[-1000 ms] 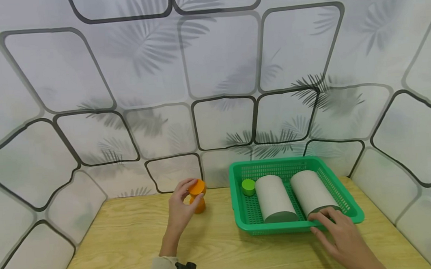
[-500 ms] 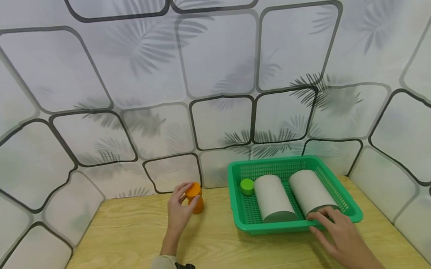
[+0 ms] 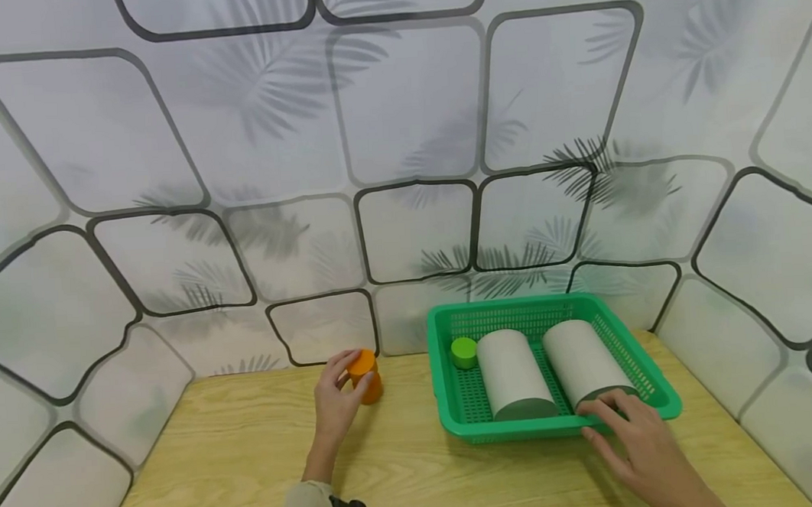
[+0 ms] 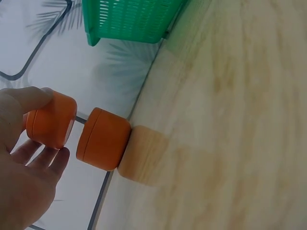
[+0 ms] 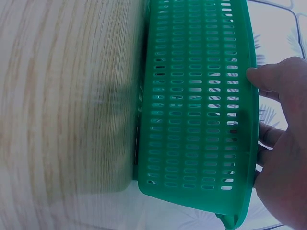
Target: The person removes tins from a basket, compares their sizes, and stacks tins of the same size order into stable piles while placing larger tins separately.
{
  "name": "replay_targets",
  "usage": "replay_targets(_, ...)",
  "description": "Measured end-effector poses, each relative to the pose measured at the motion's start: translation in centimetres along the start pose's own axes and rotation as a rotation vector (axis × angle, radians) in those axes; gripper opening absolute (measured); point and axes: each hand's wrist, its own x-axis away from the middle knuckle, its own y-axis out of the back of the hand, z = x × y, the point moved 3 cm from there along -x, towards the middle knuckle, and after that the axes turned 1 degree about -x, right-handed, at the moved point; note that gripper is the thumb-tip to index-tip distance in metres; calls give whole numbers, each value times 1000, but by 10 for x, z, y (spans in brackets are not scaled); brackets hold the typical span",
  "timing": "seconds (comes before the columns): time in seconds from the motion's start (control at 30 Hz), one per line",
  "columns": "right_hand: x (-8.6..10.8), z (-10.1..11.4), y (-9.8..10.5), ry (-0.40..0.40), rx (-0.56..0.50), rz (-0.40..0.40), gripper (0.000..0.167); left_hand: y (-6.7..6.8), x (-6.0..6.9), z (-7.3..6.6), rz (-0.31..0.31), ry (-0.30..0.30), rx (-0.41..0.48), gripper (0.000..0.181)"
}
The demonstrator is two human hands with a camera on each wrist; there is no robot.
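My left hand (image 3: 336,402) pinches a small orange round container (image 3: 362,361) between thumb and fingers. A second orange round container (image 3: 372,393) stands on the table just below it; the left wrist view shows a narrow gap between the two. Over on the right, my right hand (image 3: 640,448) holds the front rim of a green plastic basket (image 3: 525,429), its thumb outside and fingers over the edge. Inside the basket lie two large white cylinders (image 3: 512,370) with green ends, and a small bright green round container (image 3: 464,352) at the back left.
Everything stands on a light wooden table (image 3: 418,482). Patterned white walls (image 3: 419,237) close it in behind and at both sides. Bare wood lies between the orange containers and the basket, and also at the left.
The left hand has brought the held orange container slightly lower and toward me, above the standing one. The right hand keeps its hold on the basket rim. The head view has shifted slightly.
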Motion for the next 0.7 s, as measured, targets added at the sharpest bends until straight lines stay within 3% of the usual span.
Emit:
replay_targets(0.17,0,1,1,-3,0,4,45,0,0,15,9,16,-9,42)
replay_targets(0.43,0,0,1,1,-2,1,45,1,0,19,29,39,-14,41)
replay_targets(0.57,0,0,1,4,2,-2,45,-1,1,17,46,39,-46,41)
replay_targets(0.7,1,0,1,2,4,2,44,-1,3,2,68,52,-52,41)
